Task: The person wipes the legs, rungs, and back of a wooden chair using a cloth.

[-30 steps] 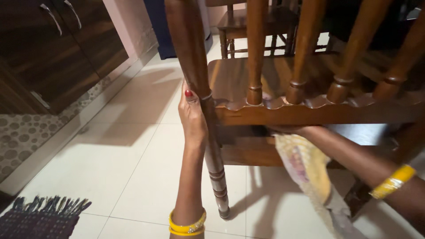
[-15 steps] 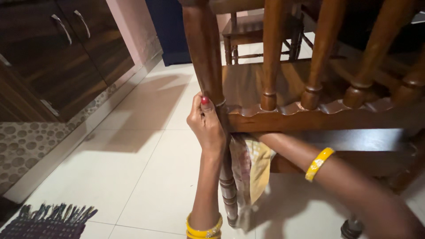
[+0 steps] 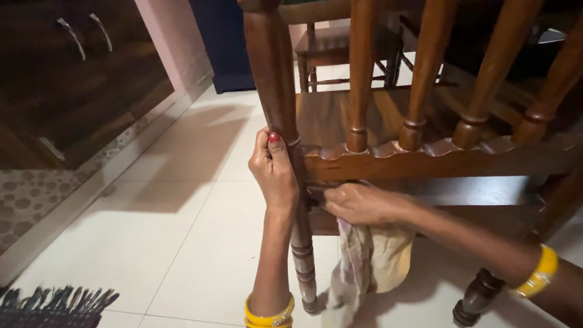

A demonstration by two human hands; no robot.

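A dark wooden chair (image 3: 425, 161) with turned spindles fills the upper right, seen from behind. My left hand (image 3: 274, 173) is wrapped around its rear left post (image 3: 276, 91), thumb up, just where the post meets the scalloped back rail. My right hand (image 3: 364, 203) reaches under that rail and presses a pale yellowish cloth (image 3: 373, 264) against the seat frame beside the post. The cloth hangs loose down toward the floor. Yellow bangles sit on both wrists.
White floor tiles (image 3: 182, 231) spread out to the left. Dark wooden cabinets (image 3: 79, 79) with metal handles line the left wall above a dotted plinth. A fringed dark rug (image 3: 54, 307) lies at the lower left. Another wooden chair (image 3: 340, 48) stands behind.
My right hand has drawn back from under the seat toward the post, and the cloth now hangs below it. My left hand keeps its hold on the post.
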